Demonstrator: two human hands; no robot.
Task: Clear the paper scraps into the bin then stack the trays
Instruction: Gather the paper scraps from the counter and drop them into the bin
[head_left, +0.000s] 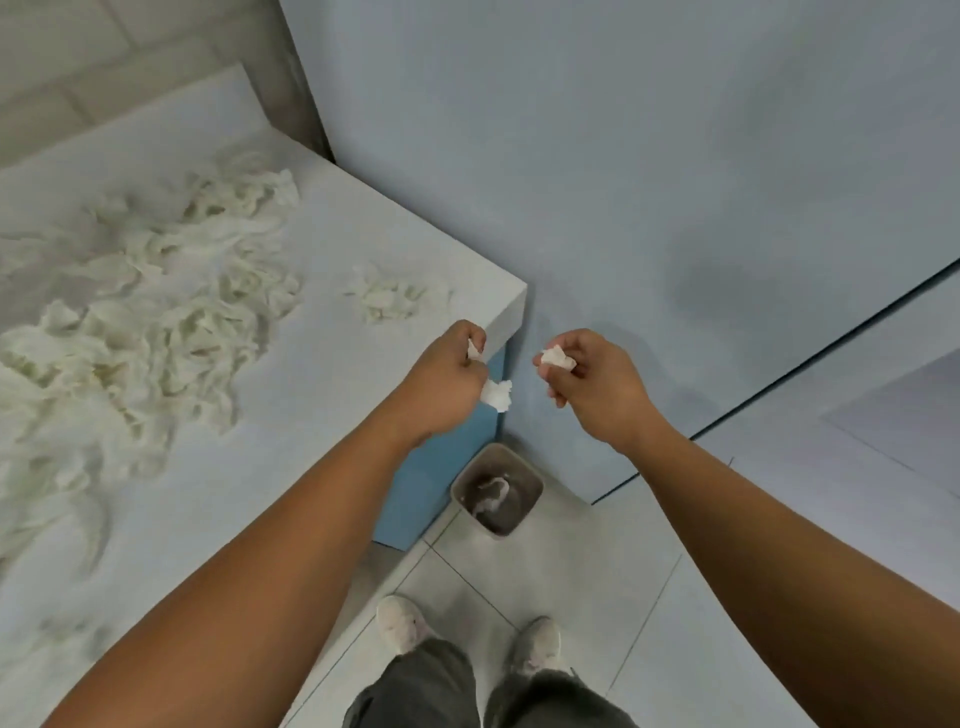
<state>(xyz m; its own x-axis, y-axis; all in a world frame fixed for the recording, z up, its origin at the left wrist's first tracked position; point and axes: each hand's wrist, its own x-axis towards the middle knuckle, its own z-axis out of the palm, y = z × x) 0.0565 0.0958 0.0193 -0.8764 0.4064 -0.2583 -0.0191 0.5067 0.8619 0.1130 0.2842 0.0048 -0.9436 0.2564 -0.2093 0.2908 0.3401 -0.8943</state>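
White paper scraps, hands and bin, seen from the head camera looking down. The left hand (447, 374) is closed in a fist round crumpled white paper scraps (496, 394), which stick out at both ends of the fist. The right hand (592, 379) pinches a smaller white paper scrap (557, 358) between thumb and curled fingers. Both hands are held in the air above the small square grey-brown bin (519, 462), the left one up and to the left of it, the right one up and to the right.

The bin stands on the floor and holds a curled strip of white paper (491, 493). Just left of the bin is the blue side panel (441, 483) of the pale grey table (311, 415), whose corner juts out above it. On the table top, up and left of the bin, lies a small pile of scraps (389, 296); far to the left of the bin spreads a large loose heap of shredded off-white paper (145, 312).

Behind the bin rises a pale blue wall (623, 156). The floor of pale grey tiles (597, 571) extends below and to the right of the bin. Below the bin are two worn white shoes (400, 623) and grey trousers (426, 686).
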